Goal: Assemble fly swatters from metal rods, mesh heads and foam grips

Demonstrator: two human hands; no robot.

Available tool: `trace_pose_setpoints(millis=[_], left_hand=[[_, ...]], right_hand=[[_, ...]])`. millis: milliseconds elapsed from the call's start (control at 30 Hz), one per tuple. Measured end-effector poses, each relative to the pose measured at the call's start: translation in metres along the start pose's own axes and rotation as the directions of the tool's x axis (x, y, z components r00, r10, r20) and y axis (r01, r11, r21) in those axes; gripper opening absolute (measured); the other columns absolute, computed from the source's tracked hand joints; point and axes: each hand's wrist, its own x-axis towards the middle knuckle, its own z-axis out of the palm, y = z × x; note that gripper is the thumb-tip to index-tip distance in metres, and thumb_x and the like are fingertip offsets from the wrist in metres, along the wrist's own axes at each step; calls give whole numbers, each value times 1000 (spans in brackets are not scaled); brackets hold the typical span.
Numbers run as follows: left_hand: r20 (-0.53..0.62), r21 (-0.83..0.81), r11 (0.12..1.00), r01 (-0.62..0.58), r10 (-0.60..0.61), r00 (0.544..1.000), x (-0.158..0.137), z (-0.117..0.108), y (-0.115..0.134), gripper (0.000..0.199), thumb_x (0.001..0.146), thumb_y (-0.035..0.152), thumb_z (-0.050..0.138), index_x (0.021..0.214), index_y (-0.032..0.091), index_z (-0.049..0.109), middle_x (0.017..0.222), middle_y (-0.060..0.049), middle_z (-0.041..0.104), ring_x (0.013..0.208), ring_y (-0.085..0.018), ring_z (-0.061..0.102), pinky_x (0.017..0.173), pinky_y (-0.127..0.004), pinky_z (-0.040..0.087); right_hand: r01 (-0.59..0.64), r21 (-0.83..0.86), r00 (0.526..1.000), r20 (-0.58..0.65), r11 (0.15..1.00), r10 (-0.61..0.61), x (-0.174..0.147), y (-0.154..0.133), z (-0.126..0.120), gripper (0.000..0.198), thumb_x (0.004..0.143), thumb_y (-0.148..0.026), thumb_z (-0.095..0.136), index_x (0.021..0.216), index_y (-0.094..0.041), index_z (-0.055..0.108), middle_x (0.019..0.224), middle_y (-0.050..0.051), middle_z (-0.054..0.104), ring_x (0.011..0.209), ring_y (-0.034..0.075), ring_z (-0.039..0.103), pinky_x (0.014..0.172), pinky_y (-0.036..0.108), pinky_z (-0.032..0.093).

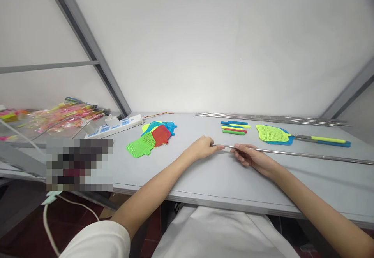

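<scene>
Metal rod point(292, 153): one lies across the grey surface point(204, 180) in front of you, running from between your hands out to the right edge of the view. Your left hand point(202, 147) pinches the rod's near tip with fingers closed around it; the hand rests on the surface. Your right hand point(248, 156) grips the same rod just beside the left, fingers curled shut on it, thumb on top.

Count of items around the rod:
- One bundle of spare metal rods point(271, 118) lies along the wall at the back; the number in it cannot be told.
- Five short coloured handle sleeves point(235, 127) lie stacked side by side behind your hands: blue, yellow, red, and green are visible.
- Two assembled swatters point(292, 136) lie to the right, one yellow-green on top of one blue, handles pointing right.
- One loose pile of swatter heads point(153, 135) lies to the left: green, red, yellow and blue pieces overlap, so an exact count cannot be told.
- One white power strip point(115, 126) sits behind that pile.
- One heap of packaged coloured items point(62, 114) lies far left, well apart from your hands.
</scene>
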Motion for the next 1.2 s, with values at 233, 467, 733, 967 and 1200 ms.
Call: trace_pose_setpoints(millis=[233, 467, 733, 967, 1200], left_hand=[[-26, -31, 998, -58, 57, 998, -2, 7, 0, 56, 55, 71, 37, 50, 15, 46, 42, 3, 37, 40, -7, 29, 41, -23, 20], [-70, 17, 1000, -23, 24, 997, -2, 12, 1, 57, 60, 69, 32, 45, 16, 44, 40, 1, 37, 40, -8, 31, 42, -24, 20], [-79, 23, 996, -81, 82, 993, -6, 18, 15, 43, 73, 54, 32, 64, 17, 54, 53, -1, 52, 50, -11, 43, 47, -23, 26], [-100, 50, 991, -122, 126, 987, -3, 18, 15, 44, 75, 52, 30, 65, 17, 54, 56, -2, 55, 53, -13, 46, 49, -23, 28], [-141, 91, 983, -161, 173, 975, 0, 14, 16, 51, 73, 58, 27, 59, 15, 51, 59, -2, 54, 55, -12, 46, 51, -23, 29]], right_hand=[[19, -17, 1000, 19, 1000, -19, -4, -2, 1, 23, 72, -37, 51, 71, -15, 57, 59, -2, 44, 46, 4, 35, 38, 18, 25], [27, -5, 999, 38, 1000, -27, -6, 1, 7, 22, 72, -37, 51, 71, -16, 53, 61, -3, 44, 47, 5, 37, 37, 18, 24], [-3, 38, 997, 81, 999, 0, -4, 2, 8, 20, 73, -36, 50, 74, -16, 53, 62, -2, 44, 49, 7, 41, 37, 18, 27], [12, 65, 998, 62, 998, -16, 0, 3, 7, 22, 74, -36, 49, 74, -15, 56, 61, -1, 44, 49, 6, 41, 35, 17, 27], [-30, 114, 999, 19, 993, 28, 3, 3, 6, 24, 73, -37, 47, 71, -15, 56, 58, -1, 47, 46, 7, 40, 34, 18, 28]])
